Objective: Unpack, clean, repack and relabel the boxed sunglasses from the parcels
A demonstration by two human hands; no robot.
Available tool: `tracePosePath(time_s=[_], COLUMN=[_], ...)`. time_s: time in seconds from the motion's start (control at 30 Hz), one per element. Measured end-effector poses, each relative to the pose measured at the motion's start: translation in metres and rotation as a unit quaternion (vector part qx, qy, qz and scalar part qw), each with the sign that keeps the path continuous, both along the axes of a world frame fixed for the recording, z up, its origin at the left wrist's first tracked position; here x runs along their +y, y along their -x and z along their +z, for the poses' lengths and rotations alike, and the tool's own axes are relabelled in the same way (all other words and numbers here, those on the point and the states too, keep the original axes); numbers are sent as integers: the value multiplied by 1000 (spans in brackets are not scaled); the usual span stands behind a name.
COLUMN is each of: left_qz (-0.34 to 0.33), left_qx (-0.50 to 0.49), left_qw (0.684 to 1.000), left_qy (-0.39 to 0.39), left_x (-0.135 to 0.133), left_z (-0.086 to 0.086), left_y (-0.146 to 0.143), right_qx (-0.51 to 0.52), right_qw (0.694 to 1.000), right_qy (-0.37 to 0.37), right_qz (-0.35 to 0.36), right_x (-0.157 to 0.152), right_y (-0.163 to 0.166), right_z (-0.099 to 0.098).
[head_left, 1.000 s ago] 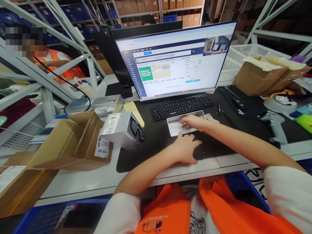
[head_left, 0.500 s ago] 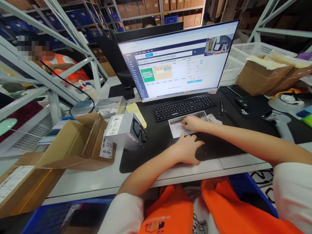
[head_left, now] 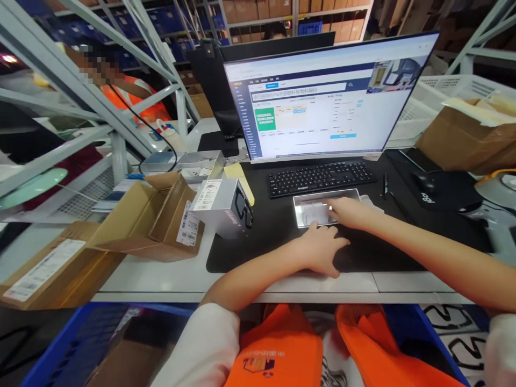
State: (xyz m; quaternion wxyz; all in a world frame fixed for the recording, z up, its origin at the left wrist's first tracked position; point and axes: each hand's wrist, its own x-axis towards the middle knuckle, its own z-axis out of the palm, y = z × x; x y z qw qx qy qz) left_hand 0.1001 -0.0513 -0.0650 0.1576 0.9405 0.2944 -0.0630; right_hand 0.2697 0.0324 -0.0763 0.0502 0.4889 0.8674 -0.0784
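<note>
A shallow, white-edged rectangular box with a shiny inside lies open on the black desk mat. Some pale, flat contents show in it, too blurred to name. My right hand reaches over its right side, fingers curled together and tips down inside; whatever they pinch is hidden. At the near edge of the box, my left hand has its fingers spread and holds nothing, its fingertips close to the rim. A grey carton printed with dark glasses stands on the left of the mat.
Behind the box are a black keyboard and a monitor. A marker pen and a mouse lie right. Open cardboard boxes crowd the left. A blue crate sits below the desk edge. A co-worker sits beyond the frame.
The view has shifted, so the desk appears farther right. My right hand remains at the box with its fingers inside; my left hand stays spread at the near edge.
</note>
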Motion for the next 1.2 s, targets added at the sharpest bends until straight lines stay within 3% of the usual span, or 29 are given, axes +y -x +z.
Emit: tracePosePath(time_s=[0.13, 0.27, 0.37, 0.43, 0.57, 0.7, 0.8, 0.9, 1.03, 1.2], left_qz=[1, -2, -12, -14, -18, -19, -3, 30, 55, 44], left_qx=[2, -16, -12, -4, 0, -44, -108, -136, -145, -138], left_qw=[1000, 1000, 1000, 1000, 1000, 998, 990, 981, 977, 979], left_qy=[0, -1, 5, 8, 3, -43, -89, -134, -146, -146], left_x=[-1, 1, 3, 5, 7, 7, 6, 3, -1, -8], left_z=[2, -1, -2, -3, -1, 9, 13, 7, -10, -20], left_y=[1, 2, 1, 1, 4, 12, 15, 8, -10, -26], right_qx=[33, 92, 147, 149, 238, 292, 392, 451, 414, 309], right_qw=[999, 986, 957, 944, 931, 908, 882, 867, 880, 923], right_qy=[-25, -134, -205, -165, -18, -35, 20, 87, 120, 127], right_qz=[-15, -19, -143, -245, -276, -297, -260, -193, -196, -191], right_x=[-4, -30, -41, -40, -35, -55, -87, -116, -126, -115], right_y=[-1, -28, -65, -86, -104, -106, -101, -91, -90, -103], right_z=[-3, 2, -7, -22, -57, -73, -76, -78, -81, -84])
